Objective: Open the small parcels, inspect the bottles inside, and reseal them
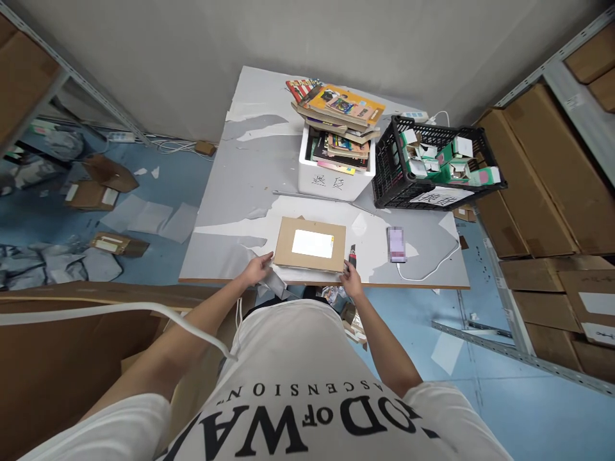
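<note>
A flat brown cardboard box (285, 238) with a white label on its top lies near the front edge of the table. My left hand (257, 269) is at its near left corner, thumb and fingertips against the side. At the near right corner, my right hand (352, 280) grips the edge with bent fingers. Just beyond that hand lies a red and black utility knife (353, 256). The undersides of both hands are hidden, as is the box's bottom.
A white bin (331, 182) heaped with books (348, 105) and a black crate (408, 192) of small boxes stand behind. A phone (396, 244) charges at right on the torn-surfaced table (211, 256). Cartons fill the shelves (538, 173); a white cable (120, 308) crosses at left.
</note>
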A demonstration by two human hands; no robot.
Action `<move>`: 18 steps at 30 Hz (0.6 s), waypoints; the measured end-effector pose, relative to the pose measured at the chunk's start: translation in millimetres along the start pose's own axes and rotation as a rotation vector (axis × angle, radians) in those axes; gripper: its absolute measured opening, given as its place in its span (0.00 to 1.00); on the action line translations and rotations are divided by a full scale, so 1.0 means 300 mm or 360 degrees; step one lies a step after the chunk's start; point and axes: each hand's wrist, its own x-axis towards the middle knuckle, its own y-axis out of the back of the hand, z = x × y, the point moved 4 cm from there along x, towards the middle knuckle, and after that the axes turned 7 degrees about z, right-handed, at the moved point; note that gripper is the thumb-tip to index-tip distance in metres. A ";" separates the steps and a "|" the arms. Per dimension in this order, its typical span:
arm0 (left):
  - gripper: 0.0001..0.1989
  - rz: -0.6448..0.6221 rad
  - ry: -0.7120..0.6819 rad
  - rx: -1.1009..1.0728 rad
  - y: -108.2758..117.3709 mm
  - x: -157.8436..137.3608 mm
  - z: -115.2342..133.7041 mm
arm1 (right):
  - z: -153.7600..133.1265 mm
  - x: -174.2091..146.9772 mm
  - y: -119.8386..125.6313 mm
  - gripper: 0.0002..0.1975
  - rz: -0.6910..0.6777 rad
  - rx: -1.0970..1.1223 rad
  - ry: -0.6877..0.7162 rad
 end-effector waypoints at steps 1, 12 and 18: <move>0.40 -0.0064 -0.0025 0.0051 -0.007 -0.008 -0.009 | 0.009 -0.009 -0.014 0.31 -0.0038 0.0014 -0.0002; 0.21 0.0041 -0.0305 0.0468 -0.035 -0.079 0.150 | -0.110 -0.013 -0.011 0.21 -0.0051 0.0110 0.0202; 0.25 0.0359 -0.0279 0.0477 -0.018 -0.088 0.265 | -0.263 -0.027 0.042 0.21 0.0186 -0.0528 0.0183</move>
